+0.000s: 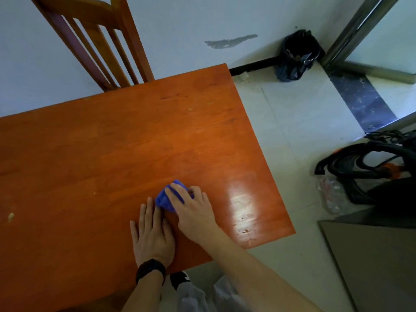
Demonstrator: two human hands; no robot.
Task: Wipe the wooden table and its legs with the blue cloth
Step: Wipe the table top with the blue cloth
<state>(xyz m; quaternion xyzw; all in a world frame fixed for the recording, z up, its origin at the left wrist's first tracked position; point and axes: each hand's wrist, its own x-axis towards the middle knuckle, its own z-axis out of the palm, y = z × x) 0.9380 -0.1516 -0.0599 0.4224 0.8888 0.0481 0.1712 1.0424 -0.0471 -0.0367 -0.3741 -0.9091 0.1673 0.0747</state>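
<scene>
The wooden table [112,143] fills the left and middle of the view, its orange-brown top glossy near the right edge. A crumpled blue cloth [163,199] lies on the top near the front right part. My right hand [193,210] covers the cloth, fingers curled over it and pressing it to the wood. Just left of it, my left hand [152,235] lies flat on the tabletop with straight fingers, its fingertips close to the cloth; a black watch sits on that wrist. The table's legs are hidden under the top.
A wooden chair [101,41] stands behind the table against the pale wall. A black bin with a bag [297,55] sits in the floor corner by a metal door frame [351,34]. Black hoses and cables [371,165] lie on the tiled floor at right.
</scene>
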